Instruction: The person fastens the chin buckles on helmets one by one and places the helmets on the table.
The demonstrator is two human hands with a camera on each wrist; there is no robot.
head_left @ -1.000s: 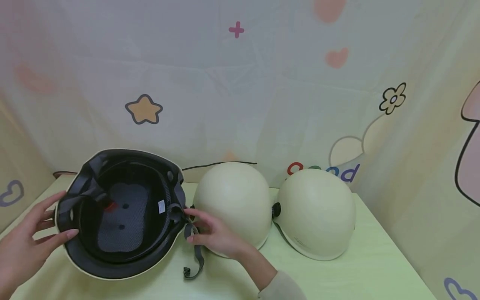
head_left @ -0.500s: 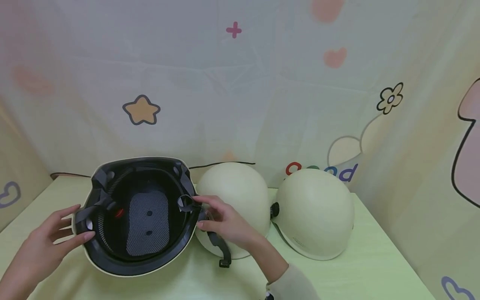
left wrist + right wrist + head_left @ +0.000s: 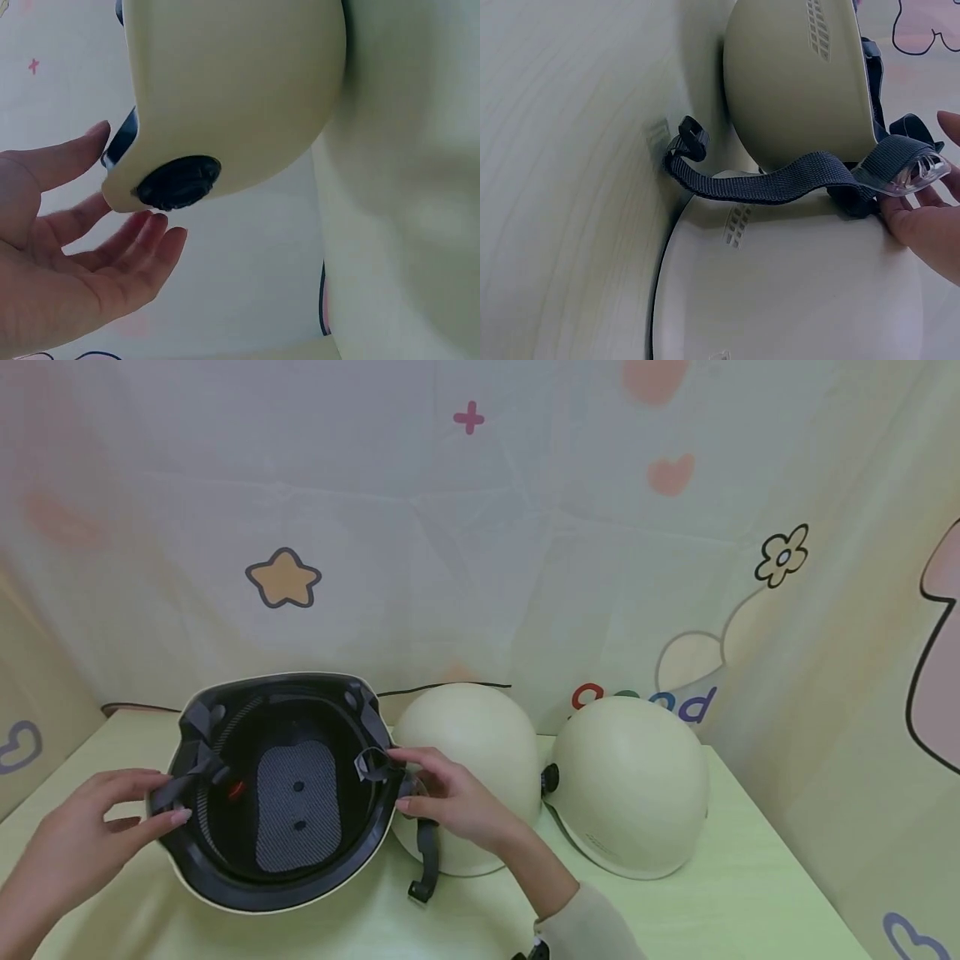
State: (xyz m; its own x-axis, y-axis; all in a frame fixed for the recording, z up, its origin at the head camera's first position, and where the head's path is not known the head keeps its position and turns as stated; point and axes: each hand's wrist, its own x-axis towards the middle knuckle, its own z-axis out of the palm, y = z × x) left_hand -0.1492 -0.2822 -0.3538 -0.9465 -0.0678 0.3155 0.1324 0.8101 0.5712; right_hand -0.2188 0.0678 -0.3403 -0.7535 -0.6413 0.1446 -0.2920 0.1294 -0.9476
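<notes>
An upturned cream helmet (image 3: 296,806) with a black padded lining faces me at the left in the head view. My left hand (image 3: 93,839) grips its left rim, thumb on the inner edge and fingers outside. In the left wrist view a black round knob (image 3: 180,182) sits on the shell just above those fingers. At the opposite rim, my right hand (image 3: 453,802) holds the helmet's edge where the chin strap comes off. The dark webbing strap (image 3: 772,182) hangs loose from there, with a clear plastic piece (image 3: 915,172) beside the right fingers.
Two more cream helmets stand dome up to the right, a middle helmet (image 3: 480,727) partly behind my right hand and a far helmet (image 3: 637,785) beside it. They rest on a pale green table (image 3: 757,877). A printed cloth (image 3: 525,568) hangs behind.
Both hands have shifted the held helmet to the right and turned its opening slightly, so it overlaps the middle helmet more. During the last half second only the strap's end has swung left.
</notes>
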